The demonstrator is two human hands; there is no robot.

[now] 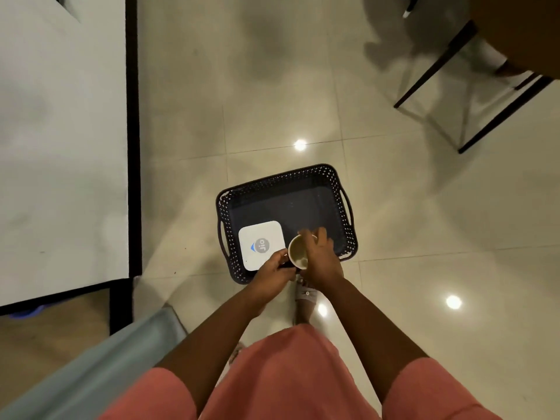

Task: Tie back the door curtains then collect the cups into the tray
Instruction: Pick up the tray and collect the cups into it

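A dark perforated tray (339,189) with side handles sits on the tiled floor in front of me. A white square device (260,242) with a round logo lies in its near left corner. Over the tray's near edge I hold a cup (296,250), dark outside and pale inside, tilted so its mouth faces up at me. My left hand (272,269) grips the cup from the left and below. My right hand (318,259) wraps around its right side, fingers over the rim. No other cups and no curtain ties show.
A white table (60,147) with a black edge fills the left. Dark chair legs (448,68) stand at the upper right. Pale blue-grey fabric (115,359) hangs at the lower left beside my pink clothing. My foot (306,298) stands just behind the tray.
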